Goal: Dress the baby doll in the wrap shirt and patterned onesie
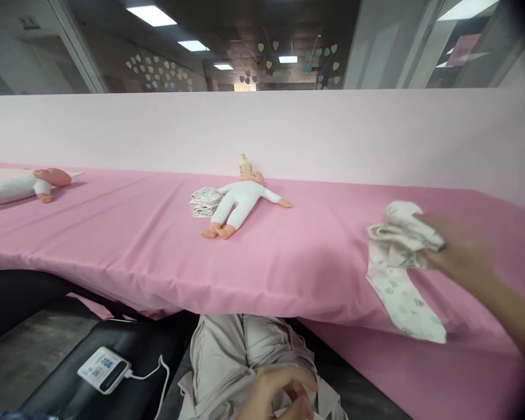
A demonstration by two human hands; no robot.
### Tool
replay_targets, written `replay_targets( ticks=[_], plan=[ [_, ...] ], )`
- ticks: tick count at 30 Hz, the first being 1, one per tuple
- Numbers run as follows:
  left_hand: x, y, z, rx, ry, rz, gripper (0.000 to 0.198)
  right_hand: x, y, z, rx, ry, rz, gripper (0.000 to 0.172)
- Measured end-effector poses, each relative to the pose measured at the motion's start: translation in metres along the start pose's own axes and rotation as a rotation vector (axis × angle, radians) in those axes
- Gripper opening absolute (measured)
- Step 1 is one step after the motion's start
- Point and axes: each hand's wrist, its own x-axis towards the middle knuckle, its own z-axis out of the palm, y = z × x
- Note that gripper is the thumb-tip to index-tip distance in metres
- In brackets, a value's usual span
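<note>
At the right, my right hand (448, 239), smeared by motion, is closed on a bunched white cloth (398, 233) with a small printed pattern. One long end of this cloth hangs down over the front edge of the pink-covered table (315, 251). My left hand (282, 391) is low over my lap, its fingers loosely bent and apart, with nothing visible in them. In the middle of the table a baby doll (240, 198) in a white suit lies on its back, feet towards me. Beside it sits a folded stack of patterned cloth (205, 202).
Behind the doll's head stands a pale yellow bottle (244, 165). A second doll (17, 188) lies at the far left. A low white wall (157, 131) with windows above closes off the back. A white device (104, 370) with a cable rests on a black chair (65, 382).
</note>
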Motion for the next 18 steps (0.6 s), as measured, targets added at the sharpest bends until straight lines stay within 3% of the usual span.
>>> replay_targets(
  ticks=[1,3,6,10,12,16,18],
  plan=[
    [-0.001,0.001,-0.001,-0.005,0.007,-0.003,0.022,-0.016,0.001,0.017,0.05,-0.089,-0.064,0.062],
    [-0.001,0.003,-0.004,-0.008,0.01,-0.007,0.023,-0.047,0.0,0.043,0.13,-0.405,-0.142,0.066],
    [0.0,0.005,-0.005,-0.013,-0.022,0.0,0.023,-0.078,-0.003,0.057,0.239,-0.649,-0.11,0.06],
    [0.002,0.001,-0.001,0.005,-0.033,-0.007,0.025,-0.082,-0.01,0.053,0.231,-0.555,0.109,0.054],
    [0.001,-0.001,0.003,0.004,-0.055,-0.005,0.025,-0.069,-0.012,0.051,0.195,-0.499,0.118,0.055],
    [-0.004,0.003,0.004,-0.025,0.013,-0.102,0.023,-0.013,-0.018,0.039,0.16,-0.552,-0.023,0.038],
    [0.001,0.008,-0.002,-0.095,0.041,-0.132,0.023,0.026,-0.032,0.022,0.063,-0.401,-0.036,0.034]
  ],
)
